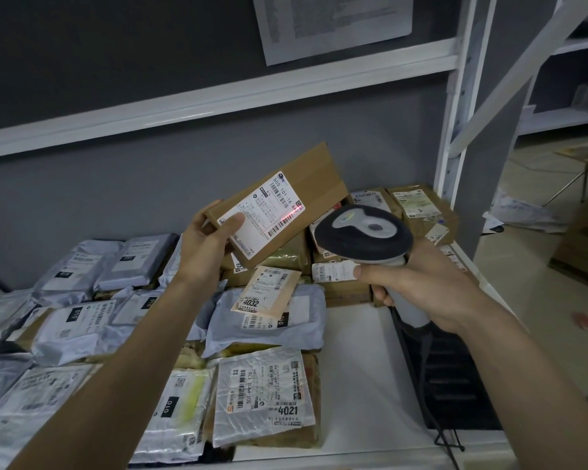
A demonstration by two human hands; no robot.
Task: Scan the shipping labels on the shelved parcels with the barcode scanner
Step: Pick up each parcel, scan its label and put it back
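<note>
My left hand [207, 242] grips a flat brown cardboard parcel [313, 184] by its lower left end and holds it tilted above the shelf. Its white shipping label [262, 217] faces me, thumb on the label's corner. A red scan line lies across the label's barcode near its right edge. My right hand [421, 286] holds the grey barcode scanner [364, 234] by its handle, head aimed at that label from the right. Its cable runs down past my right forearm.
The white shelf [357, 368] carries several grey poly mailers [265, 320] and brown boxes [418, 205] with labels, packed left and back. A white beam [218, 96] of the shelf above crosses overhead. An upright post [455, 130] stands at the right, floor beyond it.
</note>
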